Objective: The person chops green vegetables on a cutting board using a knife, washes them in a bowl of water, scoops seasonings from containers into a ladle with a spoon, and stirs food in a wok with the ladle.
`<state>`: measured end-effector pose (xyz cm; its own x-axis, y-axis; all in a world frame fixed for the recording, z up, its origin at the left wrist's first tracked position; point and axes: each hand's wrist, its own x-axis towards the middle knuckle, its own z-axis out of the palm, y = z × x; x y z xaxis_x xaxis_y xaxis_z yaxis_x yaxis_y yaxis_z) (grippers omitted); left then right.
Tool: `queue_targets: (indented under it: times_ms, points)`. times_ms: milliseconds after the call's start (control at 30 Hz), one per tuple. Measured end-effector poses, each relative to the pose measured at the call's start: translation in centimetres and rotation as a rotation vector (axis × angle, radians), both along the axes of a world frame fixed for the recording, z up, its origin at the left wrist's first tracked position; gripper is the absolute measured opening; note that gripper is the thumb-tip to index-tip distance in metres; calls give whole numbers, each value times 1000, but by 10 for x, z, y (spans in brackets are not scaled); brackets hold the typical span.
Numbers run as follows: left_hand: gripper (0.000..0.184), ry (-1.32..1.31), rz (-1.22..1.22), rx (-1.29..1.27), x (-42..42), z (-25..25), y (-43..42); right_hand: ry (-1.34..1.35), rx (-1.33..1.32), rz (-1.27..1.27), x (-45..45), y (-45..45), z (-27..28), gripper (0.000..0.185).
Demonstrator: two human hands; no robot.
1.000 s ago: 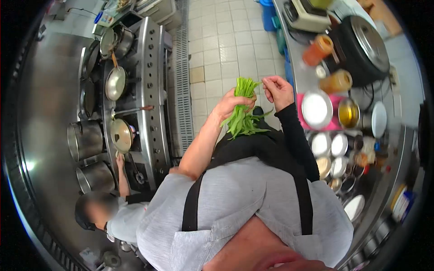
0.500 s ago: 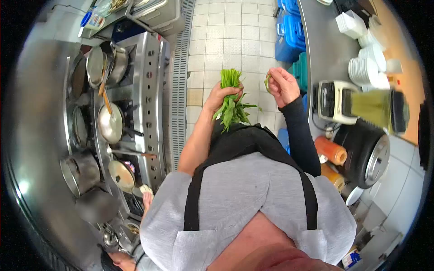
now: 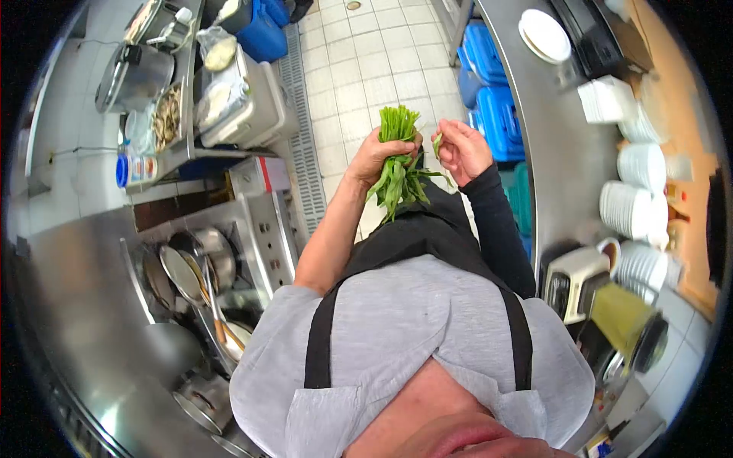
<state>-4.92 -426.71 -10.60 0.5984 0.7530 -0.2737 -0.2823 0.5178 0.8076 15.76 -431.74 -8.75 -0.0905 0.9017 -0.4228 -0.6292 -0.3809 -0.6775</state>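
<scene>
My left hand (image 3: 376, 156) is wrapped around a bunch of leafy greens (image 3: 398, 126) in front of my apron. The cut stalk ends point away from me, and the long leaves hang back towards my waist. To its right, my right hand (image 3: 464, 151) is raised with thumb and fingers pinched on a small green leaf (image 3: 437, 145). That leaf is apart from the bunch.
On the left are a stove with pans (image 3: 183, 271), a shelf with plastic tubs (image 3: 256, 107) and a large pot (image 3: 137, 76). A steel counter (image 3: 508, 61) on the right bears stacked white dishes (image 3: 626, 210) and a blender (image 3: 622, 313). Blue bins (image 3: 500, 122) stand under it.
I have moved forward along the aisle; the stove and blender now sit lower in view. My right hand has come closer to the greens, still pinching the leaf.
</scene>
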Motion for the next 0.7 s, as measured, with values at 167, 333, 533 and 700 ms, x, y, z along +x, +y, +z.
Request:
queue_targets:
  times_ms: [167,333,533,700]
  points:
    - [41,40,32,-31,8,5,164,-311,27,78,3,186,-4,24]
    - [46,17,81,22,10,15,308,-468,109,168,-7,354,-5,27]
    - [30,46,162,-62,3,-21,495,-332,134,397,-12,545,-30,25]
    - [35,119,122,-94,-21,-49,669,-375,-101,93,48,680,-163,22]
